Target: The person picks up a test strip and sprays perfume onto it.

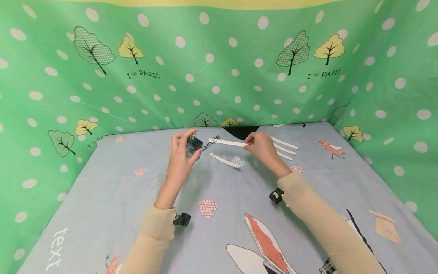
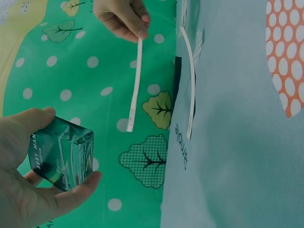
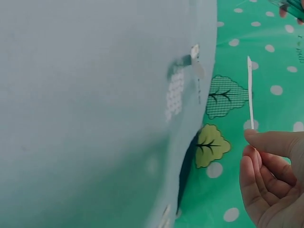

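My left hand [image 1: 178, 160] grips a dark teal glass perfume bottle [image 1: 194, 146] between thumb and fingers, raised above the far part of the table. In the left wrist view, lettering shows on the side of the bottle [image 2: 61, 154]. Between thumb and fingertips, my right hand [image 1: 265, 152] pinches one end of a white paper test strip [image 1: 227, 143]. Its free end points left toward the bottle, apart from it, with small print near the tip. Below this strip, a second, slightly bent white strip [image 1: 224, 160] lies on the cloth.
Several more white strips [image 1: 286, 149] lie fanned out beyond the right hand, partly hidden by it. A pale blue-grey printed cloth [image 1: 113, 198] covers the table. Green dotted curtains [image 1: 215, 68] stand along the back and sides. Each wrist carries a small black camera [image 1: 183, 219].
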`<action>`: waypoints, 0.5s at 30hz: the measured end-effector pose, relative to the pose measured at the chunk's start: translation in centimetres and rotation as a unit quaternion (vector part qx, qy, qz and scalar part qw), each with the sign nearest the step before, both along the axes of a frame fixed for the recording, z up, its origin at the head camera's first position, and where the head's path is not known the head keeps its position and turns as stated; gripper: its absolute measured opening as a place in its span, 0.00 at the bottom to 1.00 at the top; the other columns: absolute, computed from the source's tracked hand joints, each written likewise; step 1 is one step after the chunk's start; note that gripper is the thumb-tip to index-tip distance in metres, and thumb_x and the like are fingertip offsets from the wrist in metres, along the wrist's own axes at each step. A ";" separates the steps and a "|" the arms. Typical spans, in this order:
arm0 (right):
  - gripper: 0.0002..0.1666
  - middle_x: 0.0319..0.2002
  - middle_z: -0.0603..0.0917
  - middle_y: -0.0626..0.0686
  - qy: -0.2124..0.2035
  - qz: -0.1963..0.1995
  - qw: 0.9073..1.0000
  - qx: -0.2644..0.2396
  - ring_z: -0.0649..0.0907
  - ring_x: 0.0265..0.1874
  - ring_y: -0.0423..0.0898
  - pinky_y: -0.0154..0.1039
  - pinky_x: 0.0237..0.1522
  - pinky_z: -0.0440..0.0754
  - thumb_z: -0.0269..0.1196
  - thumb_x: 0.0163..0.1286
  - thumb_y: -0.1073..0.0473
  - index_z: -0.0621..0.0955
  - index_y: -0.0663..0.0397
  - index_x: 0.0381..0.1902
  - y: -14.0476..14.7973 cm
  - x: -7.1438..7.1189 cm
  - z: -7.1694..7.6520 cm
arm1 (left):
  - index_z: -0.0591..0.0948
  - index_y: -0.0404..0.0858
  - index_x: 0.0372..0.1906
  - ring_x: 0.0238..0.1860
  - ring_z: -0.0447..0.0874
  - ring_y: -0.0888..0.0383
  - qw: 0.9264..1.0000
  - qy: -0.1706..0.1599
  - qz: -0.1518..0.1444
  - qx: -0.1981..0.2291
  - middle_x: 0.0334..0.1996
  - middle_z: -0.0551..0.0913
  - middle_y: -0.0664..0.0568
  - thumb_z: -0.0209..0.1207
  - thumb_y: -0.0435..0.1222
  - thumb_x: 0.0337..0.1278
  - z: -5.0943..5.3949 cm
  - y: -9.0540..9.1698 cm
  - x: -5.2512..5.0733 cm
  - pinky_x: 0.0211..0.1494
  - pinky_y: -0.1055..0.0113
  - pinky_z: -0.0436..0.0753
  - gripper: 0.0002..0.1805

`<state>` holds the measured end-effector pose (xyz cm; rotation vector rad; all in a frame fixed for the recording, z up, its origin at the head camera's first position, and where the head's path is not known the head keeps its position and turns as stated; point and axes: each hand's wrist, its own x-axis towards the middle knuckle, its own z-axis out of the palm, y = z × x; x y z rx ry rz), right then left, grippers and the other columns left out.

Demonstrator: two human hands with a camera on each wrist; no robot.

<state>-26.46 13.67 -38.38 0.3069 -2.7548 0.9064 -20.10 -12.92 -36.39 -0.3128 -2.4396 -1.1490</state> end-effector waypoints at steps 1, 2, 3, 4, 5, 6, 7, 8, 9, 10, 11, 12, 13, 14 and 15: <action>0.06 0.29 0.89 0.56 0.003 0.000 1.000 -0.001 0.86 0.30 0.50 0.42 0.36 0.83 0.74 0.58 0.63 0.87 0.59 0.32 0.0 0.1 0.2 | 0.69 0.54 0.70 0.58 0.75 0.40 1.000 0.000 0.000 0.000 0.62 0.64 0.40 0.66 0.35 0.61 0.0 0.0 0.0 0.58 0.45 0.84 0.33; 0.06 0.30 0.89 0.56 0.007 0.000 1.000 -0.002 0.86 0.30 0.50 0.42 0.36 0.83 0.74 0.58 0.63 0.87 0.59 0.32 0.1 0.1 0.3 | 0.69 0.53 0.70 0.59 0.75 0.40 1.000 0.000 0.000 0.000 0.62 0.64 0.40 0.66 0.35 0.61 0.0 0.0 0.0 0.58 0.45 0.84 0.33; 0.06 0.30 0.89 0.56 0.009 -0.001 1.000 -0.002 0.86 0.30 0.50 0.42 0.36 0.83 0.74 0.58 0.63 0.87 0.58 0.32 0.1 0.2 0.5 | 0.69 0.53 0.70 0.59 0.75 0.40 1.000 0.000 0.000 0.000 0.62 0.64 0.40 0.66 0.35 0.61 0.0 0.0 0.0 0.58 0.45 0.84 0.33; 0.06 0.30 0.89 0.56 0.010 -0.002 1.000 -0.003 0.86 0.30 0.50 0.42 0.36 0.83 0.73 0.59 0.62 0.87 0.58 0.32 0.1 0.2 0.7 | 0.70 0.53 0.69 0.59 0.75 0.40 1.000 0.000 0.001 -0.001 0.62 0.64 0.40 0.66 0.35 0.61 -0.1 0.1 -0.1 0.58 0.45 0.84 0.33; 0.06 0.30 0.89 0.56 0.011 -0.002 1.000 -0.004 0.86 0.31 0.50 0.42 0.36 0.83 0.73 0.59 0.62 0.87 0.58 0.33 0.1 0.3 0.8 | 0.70 0.53 0.69 0.59 0.75 0.40 1.000 0.000 0.001 -0.001 0.62 0.64 0.40 0.66 0.35 0.61 -0.1 0.1 -0.1 0.58 0.45 0.84 0.33; 0.06 0.31 0.89 0.56 0.013 -0.002 1.000 -0.006 0.86 0.31 0.50 0.42 0.37 0.83 0.73 0.59 0.62 0.87 0.58 0.33 0.2 0.3 1.0 | 0.70 0.53 0.69 0.59 0.75 0.40 1.000 -0.001 0.001 -0.002 0.62 0.64 0.40 0.66 0.35 0.61 -0.1 0.1 -0.1 0.58 0.45 0.84 0.33; 0.06 0.31 0.89 0.56 0.015 -0.003 1.000 -0.008 0.86 0.31 0.50 0.42 0.37 0.83 0.73 0.59 0.62 0.87 0.58 0.33 0.2 0.3 1.1 | 0.70 0.53 0.69 0.58 0.76 0.40 1.000 -0.002 0.001 -0.002 0.62 0.64 0.40 0.66 0.36 0.61 -0.1 0.1 -0.1 0.58 0.45 0.84 0.32; 0.07 0.31 0.89 0.56 0.018 -0.003 1.000 -0.011 0.86 0.31 0.50 0.42 0.37 0.83 0.73 0.59 0.62 0.86 0.58 0.33 0.2 0.4 1.3 | 0.70 0.54 0.69 0.58 0.76 0.40 1.000 -0.003 0.001 -0.002 0.61 0.64 0.40 0.66 0.36 0.61 -0.2 0.2 -0.1 0.59 0.45 0.84 0.32; 0.07 0.31 0.89 0.56 0.020 -0.003 1.000 -0.013 0.86 0.31 0.50 0.42 0.37 0.83 0.73 0.59 0.62 0.86 0.58 0.33 0.2 0.4 1.4 | 0.70 0.54 0.69 0.58 0.76 0.40 1.000 -0.005 0.001 -0.003 0.61 0.64 0.40 0.66 0.36 0.62 -0.2 0.2 -0.1 0.59 0.45 0.84 0.32; 0.07 0.31 0.89 0.56 0.024 -0.004 1.000 -0.015 0.87 0.31 0.50 0.43 0.37 0.83 0.73 0.59 0.63 0.86 0.58 0.34 0.3 0.4 1.5 | 0.70 0.54 0.69 0.58 0.76 0.40 1.000 -0.006 0.001 -0.004 0.61 0.64 0.40 0.66 0.36 0.62 -0.2 0.2 -0.1 0.59 0.45 0.83 0.32; 0.07 0.31 0.89 0.56 0.027 -0.005 0.999 -0.016 0.87 0.31 0.50 0.42 0.37 0.83 0.73 0.59 0.63 0.86 0.58 0.34 0.3 0.4 1.6 | 0.70 0.55 0.69 0.58 0.76 0.40 1.000 -0.007 0.001 -0.004 0.61 0.64 0.41 0.66 0.36 0.62 -0.2 0.3 -0.1 0.60 0.46 0.83 0.32; 0.07 0.31 0.89 0.56 0.031 -0.005 0.999 -0.017 0.87 0.31 0.50 0.43 0.37 0.84 0.73 0.58 0.63 0.86 0.59 0.34 0.3 0.5 1.7 | 0.70 0.55 0.69 0.59 0.76 0.40 1.000 -0.008 0.000 -0.005 0.61 0.65 0.40 0.66 0.36 0.62 -0.2 0.3 -0.1 0.60 0.46 0.83 0.32; 0.06 0.31 0.89 0.57 0.035 -0.005 0.999 -0.018 0.87 0.31 0.50 0.42 0.37 0.84 0.73 0.59 0.63 0.86 0.59 0.34 0.4 0.5 1.8 | 0.69 0.55 0.69 0.58 0.76 0.40 1.000 -0.010 -0.001 -0.004 0.61 0.65 0.40 0.66 0.35 0.61 -0.2 0.3 -0.1 0.60 0.46 0.83 0.33; 0.06 0.31 0.89 0.57 0.039 -0.005 0.999 -0.019 0.87 0.31 0.50 0.42 0.37 0.84 0.72 0.59 0.64 0.86 0.59 0.34 0.4 0.6 1.9 | 0.69 0.55 0.69 0.58 0.76 0.40 1.000 -0.011 -0.001 -0.005 0.61 0.65 0.40 0.66 0.35 0.61 -0.3 0.3 -0.2 0.60 0.46 0.83 0.33; 0.06 0.31 0.89 0.57 0.041 -0.006 0.999 -0.020 0.87 0.31 0.50 0.42 0.37 0.84 0.72 0.59 0.64 0.87 0.59 0.34 0.5 0.6 2.0 | 0.69 0.55 0.69 0.58 0.76 0.40 1.000 -0.010 -0.002 -0.005 0.61 0.65 0.40 0.66 0.35 0.61 -0.3 0.4 -0.2 0.60 0.46 0.83 0.33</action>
